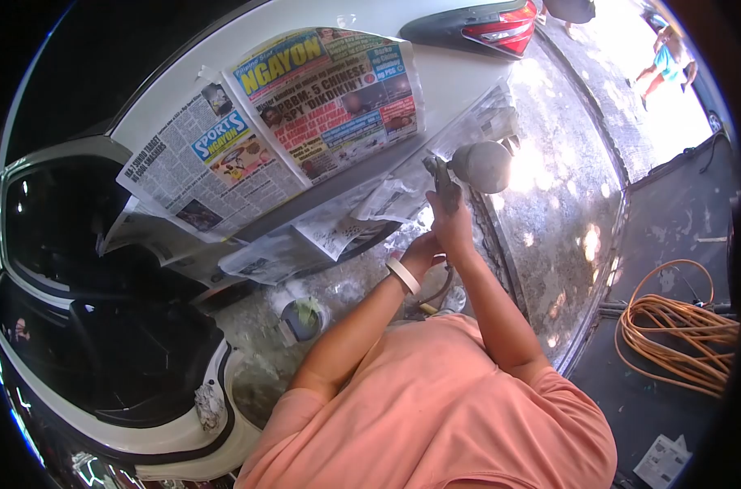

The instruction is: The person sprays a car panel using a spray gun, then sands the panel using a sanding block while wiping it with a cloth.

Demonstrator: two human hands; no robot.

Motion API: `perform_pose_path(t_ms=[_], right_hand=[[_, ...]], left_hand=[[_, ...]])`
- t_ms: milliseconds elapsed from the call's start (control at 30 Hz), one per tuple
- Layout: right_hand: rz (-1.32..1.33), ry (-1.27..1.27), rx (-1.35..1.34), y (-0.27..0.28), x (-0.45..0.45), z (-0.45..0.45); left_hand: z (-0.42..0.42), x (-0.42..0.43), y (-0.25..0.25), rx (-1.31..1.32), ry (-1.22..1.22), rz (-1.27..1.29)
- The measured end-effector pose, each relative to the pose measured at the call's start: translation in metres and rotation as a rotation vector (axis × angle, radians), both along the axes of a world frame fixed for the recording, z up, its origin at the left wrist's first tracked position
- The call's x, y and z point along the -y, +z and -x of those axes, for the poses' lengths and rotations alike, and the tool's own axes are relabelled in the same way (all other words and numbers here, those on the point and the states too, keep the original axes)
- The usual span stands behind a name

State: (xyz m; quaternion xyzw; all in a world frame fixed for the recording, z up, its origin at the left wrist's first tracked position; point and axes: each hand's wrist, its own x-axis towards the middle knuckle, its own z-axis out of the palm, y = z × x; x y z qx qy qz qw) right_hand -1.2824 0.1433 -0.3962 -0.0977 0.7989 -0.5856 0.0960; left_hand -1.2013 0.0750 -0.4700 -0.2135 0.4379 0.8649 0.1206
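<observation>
Currently I am holding the spray gun [444,187] in the right hand [454,226], fingers wrapping around the grip. I am not able to make out the trigger position. The gun is sitting just right of centre in the head view, near the lower part of a white car [452,85]. Whether it is touching anything besides the hand, I am not able to tell. Its rounded grey cup [480,167] is jutting out to the right, over pavement [550,196] that is showing bright sun patches.

Left hand [426,251]: lying against or just beside the right wrist. Its fingers are mostly hiding from the camera, so I cannot tell whether they are gripping. A hose [446,285] is hanging close below it. A pale band [403,277] is circling the left wrist, and a salmon shirt [436,399] is filling the lower frame.

Surroundings: newspaper [264,130] is covering much of the car's side, with loose sheets [330,232] sagging beneath. A red tail light [501,34] is showing above. A container [301,318] is standing on the ground, left of the arms. At right, an orange coil [672,338] is lying on a dark surface [680,220]. Farther off, another person [668,61] is appearing in blue shorts.
</observation>
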Motion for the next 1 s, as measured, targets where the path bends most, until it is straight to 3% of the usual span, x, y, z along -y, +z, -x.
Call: perform_pose_path(t_ms=[200, 600, 733, 967, 1000], right_hand=[[-0.131, 0.062, -0.01, 0.007, 0.009, -0.011], [-0.142, 0.31, -0.017, -0.008, 0.063, -0.07], [-0.179, 0.419, 0.064, 0.01, 0.09, -0.097], [-0.121, 0.518, 0.002, 0.012, 0.142, -0.15], [-0.21, 0.547, -0.038, 0.014, 0.149, -0.156]], left_hand=[[-0.011, 0.006, 0.007, 0.017, 0.014, 0.003], [-0.085, 0.049, -0.022, -0.005, 0.189, -0.07], [-0.11, 0.074, -0.015, -0.043, 0.209, -0.024], [-0.171, 0.108, 0.002, -0.031, 0.392, -0.075], [-0.177, 0.117, -0.001, -0.044, 0.401, -0.073]])
